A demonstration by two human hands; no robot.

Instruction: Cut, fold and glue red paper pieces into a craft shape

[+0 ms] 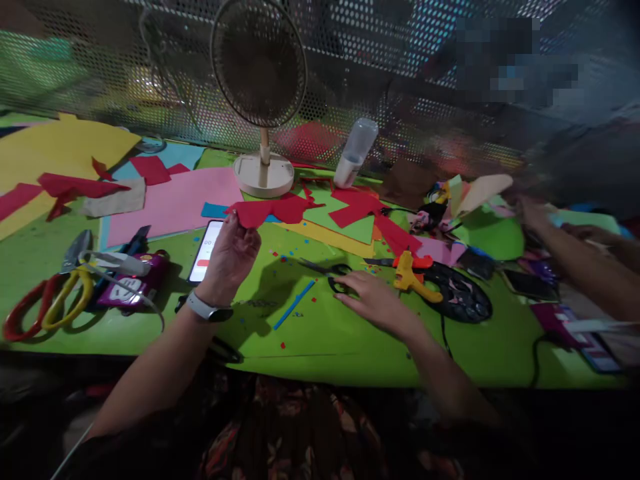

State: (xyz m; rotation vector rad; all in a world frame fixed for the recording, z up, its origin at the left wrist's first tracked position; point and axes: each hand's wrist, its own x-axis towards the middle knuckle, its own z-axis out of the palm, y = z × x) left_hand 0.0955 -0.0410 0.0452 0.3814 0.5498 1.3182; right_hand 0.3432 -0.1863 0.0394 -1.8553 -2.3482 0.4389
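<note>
We are holding a red cut piece (285,210) by its left end, the thumb and fingers of our left hand (234,257) clamping on it, while the rest is stretching to the right, in front of the fan base (264,176); whether its far end is resting on the sheets or hanging free, we cannot tell. Our right hand (373,300) is reaching low over the green tabletop (320,363), its fingers touching a dark handle loop of the scissors (320,267); whether they are sitting through the loop or only pressing on it, we cannot tell. The blades are pointing left, with a blue strip (295,305) lying nearer to us. The piece is looking thin and limp, so in our judgement we are handling it best when we are pinching it lightly near the edge and supporting its loose length against sagging. With the scissors, we are working most safely when we are seating thumb and fingers fully in the loops and directing the tips away from our left fingers. We are also minding the yellow glue gun (415,280) just beside our right hand.
</note>
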